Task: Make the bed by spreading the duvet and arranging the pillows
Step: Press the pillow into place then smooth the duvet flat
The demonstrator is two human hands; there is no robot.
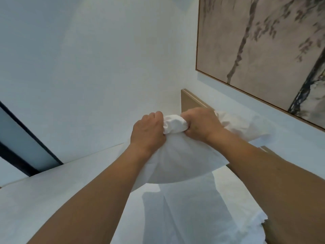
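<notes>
Both hands hold up a white pillow (177, 161) in mid-air above the bed. My left hand (149, 128) grips the bunched top edge of the pillow from the left. My right hand (202, 124) grips the same bunched fabric from the right, close beside the left hand. The pillow's body hangs down between my forearms. A second white pillow (244, 125) lies behind my right hand against the tan headboard (189, 99). White bedding (184, 213) covers the bed below.
A large framed painting (260, 43) hangs on the wall at the upper right. The white wall fills the middle. A dark-framed window or door (21, 136) stands at the left. The view is strongly tilted.
</notes>
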